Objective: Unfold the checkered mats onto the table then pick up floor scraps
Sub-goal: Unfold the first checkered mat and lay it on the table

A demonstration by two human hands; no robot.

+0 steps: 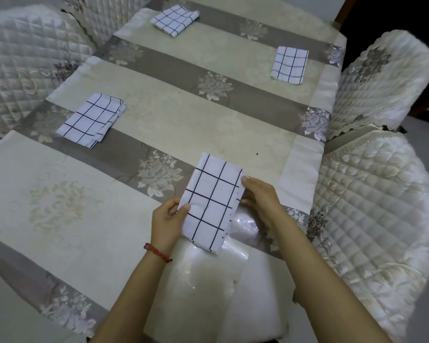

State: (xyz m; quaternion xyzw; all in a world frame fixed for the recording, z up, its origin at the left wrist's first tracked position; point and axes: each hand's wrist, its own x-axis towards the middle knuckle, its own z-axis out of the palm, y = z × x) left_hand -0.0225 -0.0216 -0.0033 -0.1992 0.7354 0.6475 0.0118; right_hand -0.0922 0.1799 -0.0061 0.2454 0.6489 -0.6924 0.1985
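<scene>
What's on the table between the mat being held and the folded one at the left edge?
Only bare floral tablecloth between the held mat and left folded mat, per the head view.

The lower left edge of the nearest folded mat (212, 203) is covered by the thumb of the left hand (166, 222), and the fingers behind the cloth are hidden. The fingertips of the right hand (260, 199) are tucked under the mat's right edge and cannot be seen. The quilted chairs (372, 219) are cut off by the picture's edges. The counter (60, 194) is cropped at the bottom left. The floor is barely shown.
</scene>
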